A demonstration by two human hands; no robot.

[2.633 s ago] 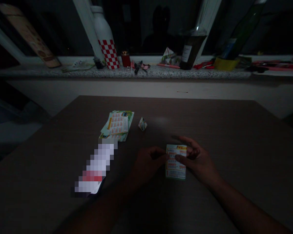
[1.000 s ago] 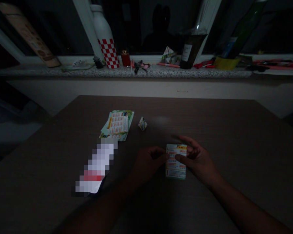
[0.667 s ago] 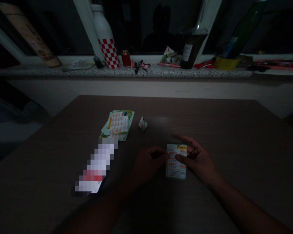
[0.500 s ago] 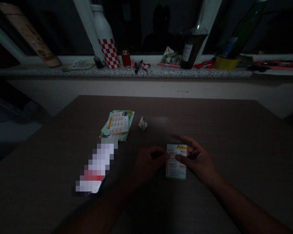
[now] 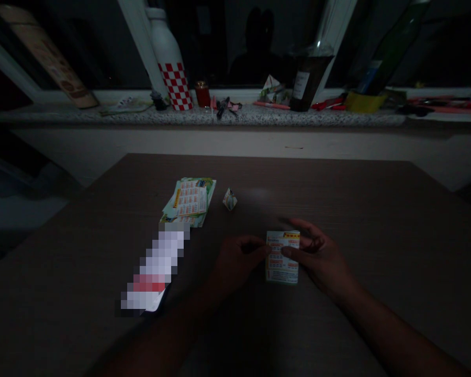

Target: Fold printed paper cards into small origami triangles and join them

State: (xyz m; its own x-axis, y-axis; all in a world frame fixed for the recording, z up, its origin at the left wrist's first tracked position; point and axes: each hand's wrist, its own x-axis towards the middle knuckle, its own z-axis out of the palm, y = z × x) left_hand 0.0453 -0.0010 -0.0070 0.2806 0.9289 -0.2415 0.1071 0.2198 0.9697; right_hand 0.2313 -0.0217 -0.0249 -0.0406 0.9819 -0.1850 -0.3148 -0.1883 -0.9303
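Note:
A printed sheet of paper (image 5: pixel 282 267), folded to a small upright rectangle, is held above the table between both hands. My left hand (image 5: pixel 239 259) pinches its left edge between thumb and forefinger. On the other side, my right hand (image 5: pixel 325 256) grips the right part, thumb on the front and fingers behind it. A small folded paper piece (image 5: pixel 230 200) stands on the table beyond my left hand. Left of that lies a loose pile of similar printed sheets (image 5: pixel 188 199), green and white with orange print.
A lit, blurred-out phone (image 5: pixel 157 269) lies left of my left hand. Along the granite windowsill (image 5: pixel 243 115) stand a white bottle with red checks (image 5: pixel 175 68), a dark plastic cup (image 5: pixel 308 81), a green bottle (image 5: pixel 392 42) and several small items.
The folded sheet has tilted slightly and looks a little shorter, its lower edge higher than before. Both hands keep their grip and have barely moved. Nothing else has shifted.

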